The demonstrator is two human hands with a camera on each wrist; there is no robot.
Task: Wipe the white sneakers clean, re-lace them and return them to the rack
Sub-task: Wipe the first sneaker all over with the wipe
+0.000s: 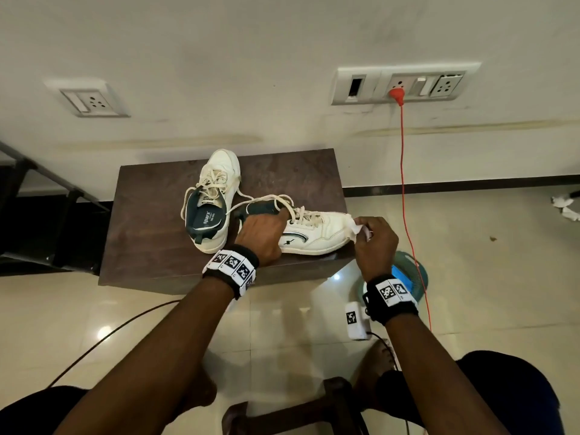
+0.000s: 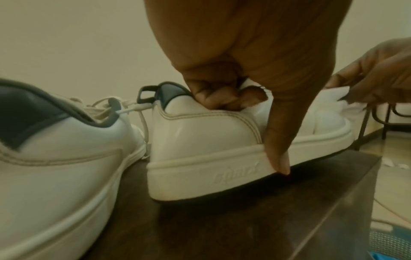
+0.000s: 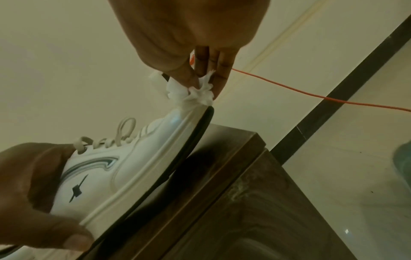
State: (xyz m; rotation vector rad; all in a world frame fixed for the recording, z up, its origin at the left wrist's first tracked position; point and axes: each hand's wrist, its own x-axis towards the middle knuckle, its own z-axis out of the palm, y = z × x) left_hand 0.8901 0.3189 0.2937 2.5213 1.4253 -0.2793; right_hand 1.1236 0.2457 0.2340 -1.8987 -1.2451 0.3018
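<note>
- A small dark wooden table (image 1: 150,233) stands by the wall, and two white sneakers sit on top of it.
- The near sneaker (image 1: 320,235) lies along the front edge of the table, with its toe at the table's right corner.
- The left hand (image 1: 262,235) grips this sneaker at the heel end. In the left wrist view the fingers (image 2: 222,98) curl down into the shoe's opening and the thumb (image 2: 278,140) presses down its side to the sole.
- The right hand (image 1: 373,240) pinches a crumpled white tissue (image 1: 356,229) and holds it on the toe of the near sneaker.
- The toe end is tipped up a little off the table, seen from the right wrist.
- The other sneaker (image 1: 210,199) sits farther back on the table, toe toward the wall, with nobody touching it.
- Both shoes have their laces (image 1: 301,211) in, loose and untied.
- An orange cord (image 1: 406,189) hangs from a wall socket (image 1: 398,84) down past the table's right side.
</note>
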